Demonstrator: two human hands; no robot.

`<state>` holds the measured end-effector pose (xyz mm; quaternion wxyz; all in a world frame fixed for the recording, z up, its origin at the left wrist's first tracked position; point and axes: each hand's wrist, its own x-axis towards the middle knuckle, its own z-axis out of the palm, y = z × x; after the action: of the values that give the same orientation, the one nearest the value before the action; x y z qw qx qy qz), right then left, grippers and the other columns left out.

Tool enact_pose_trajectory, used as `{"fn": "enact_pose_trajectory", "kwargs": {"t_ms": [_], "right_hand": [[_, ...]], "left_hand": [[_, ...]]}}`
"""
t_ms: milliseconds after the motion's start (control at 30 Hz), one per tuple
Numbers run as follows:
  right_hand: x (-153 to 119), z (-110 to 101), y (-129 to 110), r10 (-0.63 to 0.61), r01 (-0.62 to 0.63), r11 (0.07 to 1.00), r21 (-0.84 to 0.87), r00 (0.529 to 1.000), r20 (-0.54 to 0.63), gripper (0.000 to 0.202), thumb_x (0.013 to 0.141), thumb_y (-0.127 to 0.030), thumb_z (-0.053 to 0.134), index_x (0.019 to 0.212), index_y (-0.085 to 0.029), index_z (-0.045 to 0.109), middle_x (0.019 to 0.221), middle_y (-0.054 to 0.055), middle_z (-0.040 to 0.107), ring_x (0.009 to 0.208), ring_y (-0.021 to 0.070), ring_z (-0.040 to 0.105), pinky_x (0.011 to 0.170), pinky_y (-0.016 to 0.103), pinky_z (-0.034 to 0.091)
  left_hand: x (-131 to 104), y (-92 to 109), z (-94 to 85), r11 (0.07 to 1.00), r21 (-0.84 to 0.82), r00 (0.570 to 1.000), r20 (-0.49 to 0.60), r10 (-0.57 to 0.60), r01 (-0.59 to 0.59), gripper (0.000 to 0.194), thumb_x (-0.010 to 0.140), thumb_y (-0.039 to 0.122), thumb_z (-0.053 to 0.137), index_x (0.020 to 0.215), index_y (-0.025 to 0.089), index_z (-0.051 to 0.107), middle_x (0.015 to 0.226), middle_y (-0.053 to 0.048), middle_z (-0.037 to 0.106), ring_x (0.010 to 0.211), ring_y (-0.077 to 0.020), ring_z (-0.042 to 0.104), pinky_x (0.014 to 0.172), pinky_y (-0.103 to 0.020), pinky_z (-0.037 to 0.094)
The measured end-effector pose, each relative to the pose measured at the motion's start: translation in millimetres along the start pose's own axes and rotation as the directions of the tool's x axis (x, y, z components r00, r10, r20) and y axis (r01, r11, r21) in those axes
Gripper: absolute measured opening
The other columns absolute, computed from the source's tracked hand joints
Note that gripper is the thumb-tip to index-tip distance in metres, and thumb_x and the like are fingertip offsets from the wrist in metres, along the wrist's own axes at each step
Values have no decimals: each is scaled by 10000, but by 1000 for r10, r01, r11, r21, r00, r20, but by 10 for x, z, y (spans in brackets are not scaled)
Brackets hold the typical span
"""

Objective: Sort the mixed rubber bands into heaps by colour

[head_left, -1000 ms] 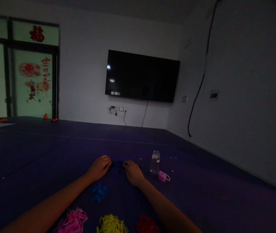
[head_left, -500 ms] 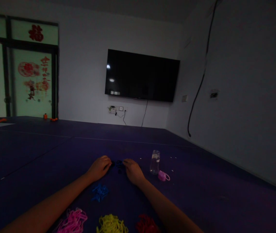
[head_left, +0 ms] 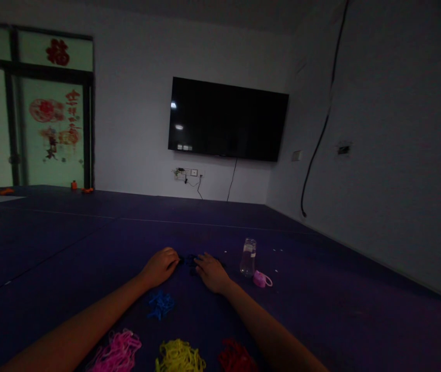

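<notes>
My left hand rests on the purple table with its fingers curled together at the left edge of a small dark pile. Whatever those fingertips hold is too dark to make out. Across from it, my right hand lies palm down with fingers apart, its fingertips touching the pile's right side. The pile looks like dark blue or black loops, partly covered by the fingers. Nearer to me lies a small heap of blue bands. Pink bands, yellow bands and red bands form heaps along the bottom edge.
Right of my right hand stands a clear bottle without its lid; a pink lid with a loop lies beside it. Small white bits dot the table there. Orange objects sit at the far left edge.
The fingers of my right hand have gone from drawn together at the dark pile to spread out flat over its right side. My left hand stays in place.
</notes>
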<state>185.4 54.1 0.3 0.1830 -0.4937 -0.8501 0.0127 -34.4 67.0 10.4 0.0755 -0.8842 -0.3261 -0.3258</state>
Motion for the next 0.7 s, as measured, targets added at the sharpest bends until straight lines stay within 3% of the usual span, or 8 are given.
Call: {"fn": "enact_pose_trajectory", "kwargs": {"t_ms": [467, 600, 700], "right_hand": [[-4, -43, -13, -122, 126, 991, 54, 990, -73, 343, 891, -192, 366, 1136, -165, 605, 1194, 99, 582, 1175, 208, 462, 981, 349, 350], [-2, -67, -20, -154, 191, 948, 253, 976, -156, 337, 897, -215, 361, 1078, -168, 641, 1160, 94, 603, 1076, 182, 535, 941, 318, 391], [46, -38, 24, -26, 175, 832, 526, 960, -279, 350, 883, -332, 400, 956, -163, 698, 1047, 98, 654, 994, 196, 578, 906, 335, 419]], "left_hand": [[-1, 36, -30, 999, -40, 1000, 0, -24, 24, 207, 857, 146, 429, 808, 180, 627, 824, -54, 657, 821, -186, 581, 749, -301, 460], [-9, 14, -24, 995, -78, 997, -34, -66, 63, 200, 873, 180, 443, 830, 177, 638, 853, -59, 672, 847, -190, 591, 771, -310, 463], [-14, 1, -25, 991, -106, 994, -66, -88, 80, 194, 880, 219, 458, 847, 179, 645, 865, -56, 680, 859, -192, 596, 789, -320, 464]]}}
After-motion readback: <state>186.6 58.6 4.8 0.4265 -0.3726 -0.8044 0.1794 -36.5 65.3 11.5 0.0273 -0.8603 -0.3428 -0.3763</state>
